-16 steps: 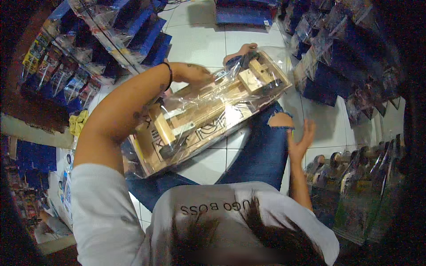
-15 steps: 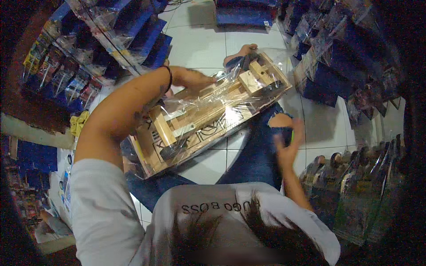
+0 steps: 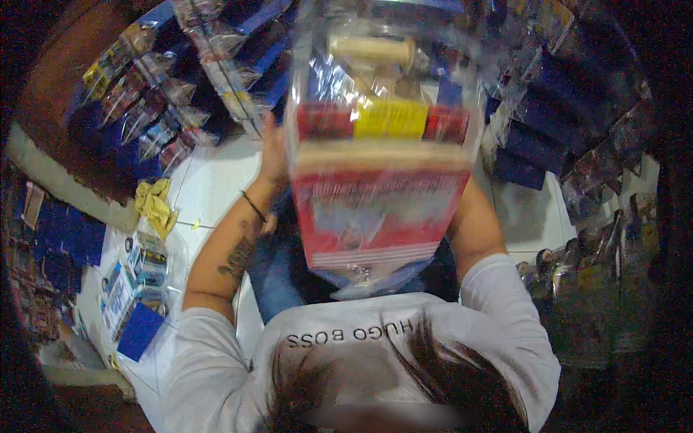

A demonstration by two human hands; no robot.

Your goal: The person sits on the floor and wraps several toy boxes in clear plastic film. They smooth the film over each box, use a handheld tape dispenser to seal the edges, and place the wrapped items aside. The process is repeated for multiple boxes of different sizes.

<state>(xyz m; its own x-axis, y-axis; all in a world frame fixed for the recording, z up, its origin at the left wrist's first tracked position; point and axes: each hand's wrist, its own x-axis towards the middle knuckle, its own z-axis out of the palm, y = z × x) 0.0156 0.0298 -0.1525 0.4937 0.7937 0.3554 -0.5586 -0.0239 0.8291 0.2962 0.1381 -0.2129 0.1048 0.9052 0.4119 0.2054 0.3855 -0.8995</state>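
Observation:
A large wooden toy truck (image 3: 382, 216) wrapped in clear plastic is held up in front of my chest, smeared by motion. Its near face is a red panel with a pale picture; a yellow label and a pale wooden bar cross it higher up. At the far end, a light wooden piece (image 3: 372, 49) shows through the plastic. My left hand (image 3: 273, 155) is against the truck's left side, fingers pointing up along the wrapping. On the other side, my right forearm (image 3: 478, 224) reaches behind the truck, which hides the right hand.
Yellow cloth (image 3: 155, 206) lies on the white tiled floor at left. Nearer stand small blue-and-white toy vehicles (image 3: 144, 267) and a blue piece (image 3: 141, 332). Bagged goods (image 3: 144, 94) line the left, and more wrapped items (image 3: 577, 289) stand at right.
The truck has turned from lying slantwise, wheels and underside up, to standing lengthwise, closer to me. My right hand, free before, has gone behind it; my left has moved to its left side.

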